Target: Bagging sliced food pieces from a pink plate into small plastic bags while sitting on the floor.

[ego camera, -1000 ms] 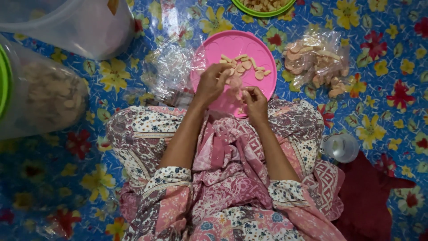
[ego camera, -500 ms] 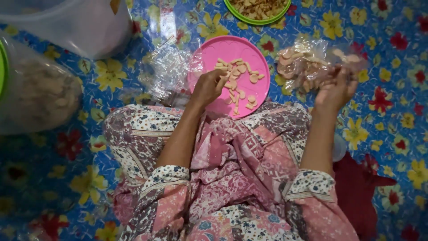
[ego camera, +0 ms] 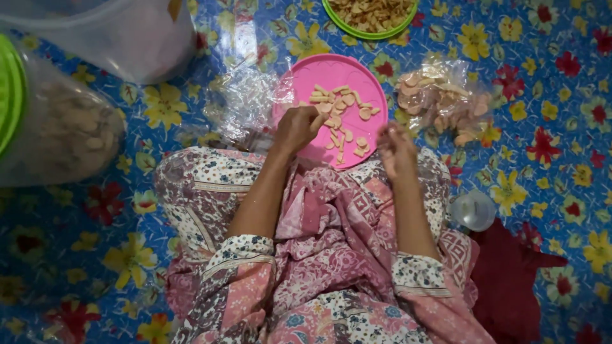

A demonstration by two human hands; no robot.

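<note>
1. Clear plastic jar point(ego camera: 60, 130) of crackers lies far left on the flowered mat point(ego camera: 542, 102).
2. Left hand point(ego camera: 298, 127) rests on the pink plate point(ego camera: 341, 76), fingers curled around a cracker point(ego camera: 317, 121).
3. Right hand point(ego camera: 396, 151) hovers at the plate's right edge, blurred; its grip cannot be told.
4. A bag of crackers point(ego camera: 440, 105) lies just right.

Packaging-wise: a clear plastic bag of pale crackers point(ego camera: 440, 102) sits right of the pink plate point(ego camera: 299, 83), with an empty crinkled clear bag point(ego camera: 245, 105) on its left.
</note>
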